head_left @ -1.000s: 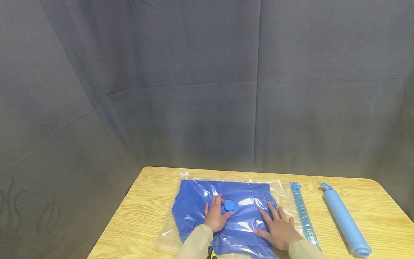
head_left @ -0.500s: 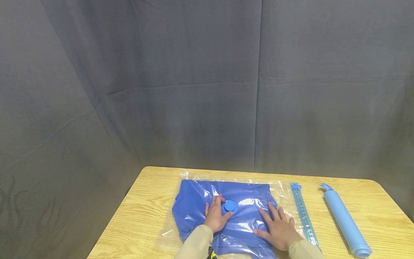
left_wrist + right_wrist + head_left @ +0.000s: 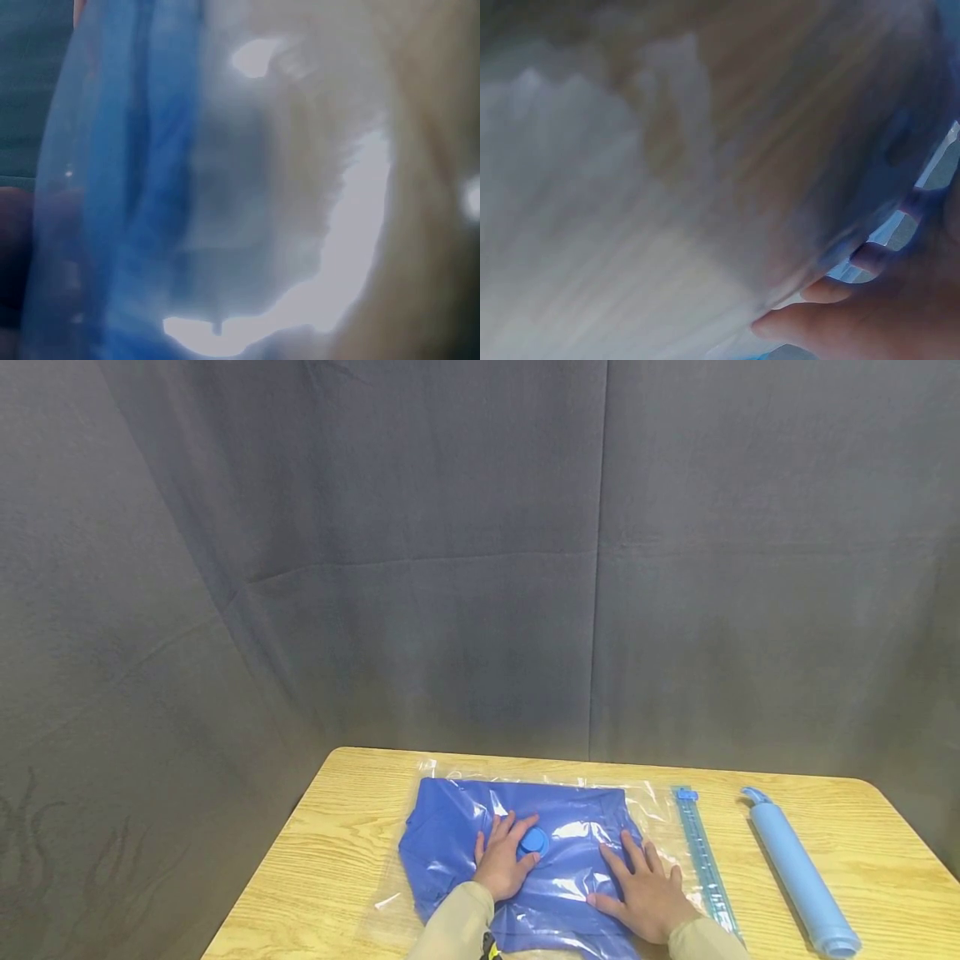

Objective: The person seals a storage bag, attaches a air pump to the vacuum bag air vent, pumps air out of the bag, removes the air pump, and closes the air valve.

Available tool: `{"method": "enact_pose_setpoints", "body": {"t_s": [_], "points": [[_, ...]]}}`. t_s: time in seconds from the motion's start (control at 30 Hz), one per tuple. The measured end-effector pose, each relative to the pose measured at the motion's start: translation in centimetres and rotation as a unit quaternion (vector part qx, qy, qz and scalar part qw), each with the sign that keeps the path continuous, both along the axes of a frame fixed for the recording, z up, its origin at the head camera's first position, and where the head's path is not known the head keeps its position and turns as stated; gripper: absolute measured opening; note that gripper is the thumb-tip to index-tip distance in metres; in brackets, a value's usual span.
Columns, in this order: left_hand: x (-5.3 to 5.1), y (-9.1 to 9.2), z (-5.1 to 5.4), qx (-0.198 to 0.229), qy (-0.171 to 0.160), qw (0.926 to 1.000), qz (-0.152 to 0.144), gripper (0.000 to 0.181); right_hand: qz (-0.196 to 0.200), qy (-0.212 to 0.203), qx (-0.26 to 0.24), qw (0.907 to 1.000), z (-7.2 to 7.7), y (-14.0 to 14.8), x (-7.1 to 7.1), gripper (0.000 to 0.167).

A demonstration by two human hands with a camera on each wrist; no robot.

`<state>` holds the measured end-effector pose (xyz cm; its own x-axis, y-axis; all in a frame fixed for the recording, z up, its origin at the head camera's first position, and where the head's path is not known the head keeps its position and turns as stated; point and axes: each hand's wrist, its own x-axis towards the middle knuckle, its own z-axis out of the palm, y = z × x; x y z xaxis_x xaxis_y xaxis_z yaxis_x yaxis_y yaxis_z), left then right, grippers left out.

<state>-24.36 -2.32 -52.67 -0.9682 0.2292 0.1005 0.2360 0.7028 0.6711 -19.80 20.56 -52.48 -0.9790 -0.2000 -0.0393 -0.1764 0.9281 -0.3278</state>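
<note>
A clear plastic vacuum storage bag (image 3: pixel 652 797) with folded blue cloth (image 3: pixel 450 810) inside lies flat on the table. Near its middle sits a round blue valve cap (image 3: pixel 535 840). My left hand (image 3: pixel 502 864) rests on the bag just left of the cap, its index finger and thumb spread on either side of it. Further right, my right hand (image 3: pixel 647 893) presses on the bag with its fingers spread. Close, blurred plastic (image 3: pixel 247 172) fills the left wrist view. In the right wrist view, fingers (image 3: pixel 795 322) touch the plastic's edge.
Along the bag's right end runs a teal zip strip (image 3: pixel 705 852) with a blue slider (image 3: pixel 686 794). A light-blue hand pump (image 3: pixel 802 877) lies right of it on the wooden table (image 3: pixel 337 827). Grey curtain (image 3: pixel 450 568) hangs behind.
My left index finger has straightened and now reaches past the cap's upper left side; before, it was bent beside the cap. My right hand and the bag stay practically still.
</note>
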Motion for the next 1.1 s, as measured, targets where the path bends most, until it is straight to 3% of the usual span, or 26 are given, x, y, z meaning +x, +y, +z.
{"method": "enact_pose_setpoints", "body": {"t_s": [0.43, 1.1], "points": [[0.07, -0.11, -0.29, 0.014, 0.001, 0.9999, 0.003, 0.037, -0.001, 0.001, 0.001, 1.0000, -0.26, -0.04, 0.03, 0.085], [-0.34, -0.07, -0.78, 0.030, 0.000, 0.9994, 0.018, 0.034, -0.004, -0.016, 0.009, 0.9998, -0.04, -0.06, -0.12, 0.086]]}}
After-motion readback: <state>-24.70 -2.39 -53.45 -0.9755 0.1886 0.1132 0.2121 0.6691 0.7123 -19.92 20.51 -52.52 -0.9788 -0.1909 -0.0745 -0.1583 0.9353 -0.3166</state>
